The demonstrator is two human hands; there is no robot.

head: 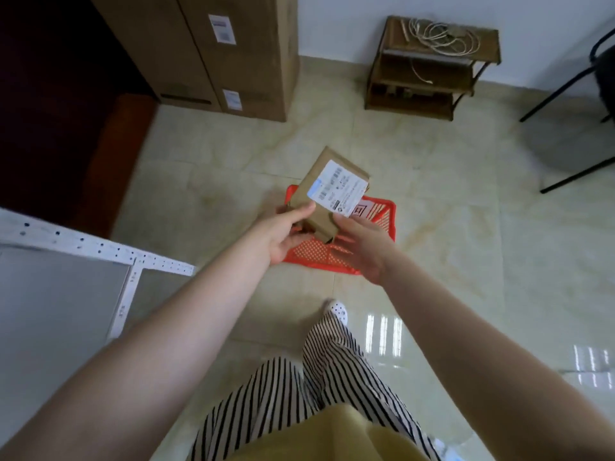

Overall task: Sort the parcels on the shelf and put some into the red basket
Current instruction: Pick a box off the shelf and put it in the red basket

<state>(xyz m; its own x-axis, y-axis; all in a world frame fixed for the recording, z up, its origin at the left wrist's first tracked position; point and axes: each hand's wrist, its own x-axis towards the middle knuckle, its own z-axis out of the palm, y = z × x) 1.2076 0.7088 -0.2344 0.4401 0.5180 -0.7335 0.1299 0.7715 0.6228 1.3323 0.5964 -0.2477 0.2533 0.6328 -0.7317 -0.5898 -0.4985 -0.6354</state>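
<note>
— Two hands are seen; what is held?

— One brown cardboard parcel [324, 191], tilted, with a white printed label on top, is held above the red basket [336, 257] on the tiled floor. It is pinched by the left hand [286, 234], thumb on top, and supported at its near corner by the right hand [364, 251].

— What is obscured?

— The label text is blurred. The basket's contents are mostly hidden.

Soft, even daylight, window glare on the glossy floor [382, 331] at lower right, slight blur, wide-angle bending at edges.
</note>
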